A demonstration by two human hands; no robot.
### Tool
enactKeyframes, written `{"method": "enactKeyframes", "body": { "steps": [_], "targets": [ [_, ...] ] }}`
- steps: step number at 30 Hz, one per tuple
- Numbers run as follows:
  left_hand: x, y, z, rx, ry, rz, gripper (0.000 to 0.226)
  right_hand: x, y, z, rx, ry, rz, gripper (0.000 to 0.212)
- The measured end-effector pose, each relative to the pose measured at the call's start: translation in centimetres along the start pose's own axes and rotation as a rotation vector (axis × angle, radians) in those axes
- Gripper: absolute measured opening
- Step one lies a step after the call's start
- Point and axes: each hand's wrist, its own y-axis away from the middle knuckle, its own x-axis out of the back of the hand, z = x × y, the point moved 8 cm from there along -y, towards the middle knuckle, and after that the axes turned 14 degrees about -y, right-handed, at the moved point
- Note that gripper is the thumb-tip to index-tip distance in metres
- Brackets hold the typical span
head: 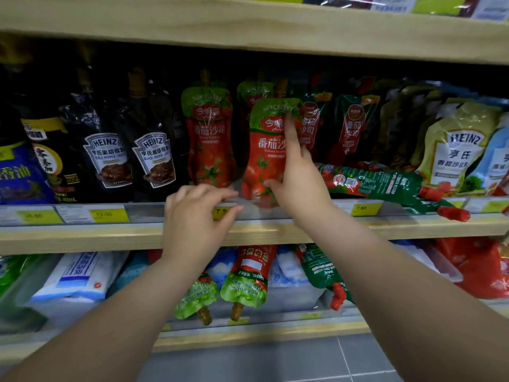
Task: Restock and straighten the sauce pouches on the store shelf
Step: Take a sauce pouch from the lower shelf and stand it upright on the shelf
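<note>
My right hand (296,176) grips a red and green tomato sauce pouch (265,150) at the front of the middle shelf, forefinger stretched up its face, thumb at its lower edge. The pouch stands upright, its bottom at the shelf lip. My left hand (198,216) rests on the shelf's price rail (143,213), fingers bent and slightly apart, holding nothing. Another matching pouch (209,133) stands upright to the left. More pouches stand behind. A green and red pouch (385,186) lies flat on its side to the right, red cap hanging over the edge.
Dark Heinz pepper sauce pouches (129,158) stand at the left, yellow Heinz pouches (457,150) at the right. On the lower shelf, several tomato pouches (248,279) hang cap-down among white bags (80,274). A wooden shelf board (248,37) runs overhead. Grey floor tiles lie below.
</note>
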Motion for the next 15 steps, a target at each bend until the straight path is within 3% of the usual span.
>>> {"method": "enactKeyframes", "body": {
  "steps": [15],
  "targets": [
    [-0.4, 1.3, -0.3, -0.157, -0.027, 0.063, 0.032, -2.9, -5.1, 0.8, -0.082, 0.176, -0.015, 0.111]
  ]
}}
